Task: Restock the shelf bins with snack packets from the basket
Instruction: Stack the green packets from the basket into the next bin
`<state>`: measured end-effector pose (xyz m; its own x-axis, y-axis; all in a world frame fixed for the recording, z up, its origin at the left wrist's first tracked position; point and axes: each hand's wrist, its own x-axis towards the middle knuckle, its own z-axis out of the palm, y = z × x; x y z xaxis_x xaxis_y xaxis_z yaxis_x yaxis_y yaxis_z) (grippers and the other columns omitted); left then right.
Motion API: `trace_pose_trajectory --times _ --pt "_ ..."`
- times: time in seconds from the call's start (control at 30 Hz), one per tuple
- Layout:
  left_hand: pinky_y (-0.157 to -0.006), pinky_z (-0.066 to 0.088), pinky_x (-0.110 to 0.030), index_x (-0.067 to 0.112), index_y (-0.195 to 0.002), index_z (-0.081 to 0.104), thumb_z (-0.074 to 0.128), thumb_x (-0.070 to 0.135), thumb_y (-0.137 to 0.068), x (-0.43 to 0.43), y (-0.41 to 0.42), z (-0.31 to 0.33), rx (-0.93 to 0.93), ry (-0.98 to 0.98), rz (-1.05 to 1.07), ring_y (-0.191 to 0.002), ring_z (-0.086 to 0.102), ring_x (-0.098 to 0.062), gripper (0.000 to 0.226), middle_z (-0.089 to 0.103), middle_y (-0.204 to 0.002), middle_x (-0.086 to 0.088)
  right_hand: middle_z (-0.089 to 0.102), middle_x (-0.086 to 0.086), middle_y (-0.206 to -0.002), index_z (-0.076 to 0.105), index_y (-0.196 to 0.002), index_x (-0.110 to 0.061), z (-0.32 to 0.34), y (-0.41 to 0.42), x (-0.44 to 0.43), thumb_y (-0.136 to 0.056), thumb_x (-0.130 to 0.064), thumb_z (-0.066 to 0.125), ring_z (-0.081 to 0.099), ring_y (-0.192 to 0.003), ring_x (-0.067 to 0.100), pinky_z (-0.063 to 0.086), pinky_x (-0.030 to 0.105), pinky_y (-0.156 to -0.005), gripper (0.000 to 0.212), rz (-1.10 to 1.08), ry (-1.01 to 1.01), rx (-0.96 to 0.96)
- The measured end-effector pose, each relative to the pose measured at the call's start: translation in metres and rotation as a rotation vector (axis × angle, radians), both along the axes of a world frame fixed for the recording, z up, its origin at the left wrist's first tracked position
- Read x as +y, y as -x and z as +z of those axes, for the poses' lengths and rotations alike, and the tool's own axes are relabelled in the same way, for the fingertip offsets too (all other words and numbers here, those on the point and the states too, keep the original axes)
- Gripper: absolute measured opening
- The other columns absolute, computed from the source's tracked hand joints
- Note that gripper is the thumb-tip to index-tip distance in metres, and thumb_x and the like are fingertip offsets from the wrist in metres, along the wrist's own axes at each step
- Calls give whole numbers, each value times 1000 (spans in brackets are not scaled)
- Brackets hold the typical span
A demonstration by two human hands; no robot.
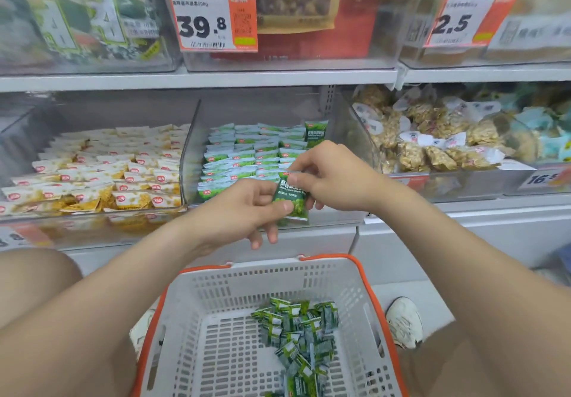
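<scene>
My left grip [247, 208] and right grip [333, 177] both pinch one packet [290, 201], probably light, crinkly, slippery; sealed ends look safest.

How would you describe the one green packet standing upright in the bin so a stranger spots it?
Below the orange 39.8 price tag sits a clear bin of green packets. At its back right corner one packet stands upright, while its neighbours lie in rows.

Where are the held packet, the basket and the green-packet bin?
held packet [292, 195]: head view, middle of its green front.
basket [262, 279]: head view, its white far wall.
green-packet bin [191, 155]: head view, its clear left wall.
</scene>
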<state>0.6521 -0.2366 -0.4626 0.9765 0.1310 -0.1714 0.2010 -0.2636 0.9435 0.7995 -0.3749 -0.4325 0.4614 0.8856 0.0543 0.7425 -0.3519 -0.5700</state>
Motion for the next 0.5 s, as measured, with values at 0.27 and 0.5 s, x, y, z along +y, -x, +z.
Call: trace_pose_trajectory --times 0.27,0.5 --pt "-49 38 -26 -8 -111 55 63 19 -104 14 -20 -9 -122 -176 195 -46 52 -17 29 49 -72 -31 70 15 -82 73 -101 -10 3 -11 10 -99 -31 67 70 -67 19 60 36 -61 23 -38 -137 346" --pt "-81 52 -35 31 -104 67 65 49 -96 30 -42 -5 -336 -909 406 -79 64 -5 19 67 -90 16 65 3 -74 70 -83 -16 3 -48 29 -91 -46 72 61 -80 23 41 35 -63 32 -333 -150 -137"
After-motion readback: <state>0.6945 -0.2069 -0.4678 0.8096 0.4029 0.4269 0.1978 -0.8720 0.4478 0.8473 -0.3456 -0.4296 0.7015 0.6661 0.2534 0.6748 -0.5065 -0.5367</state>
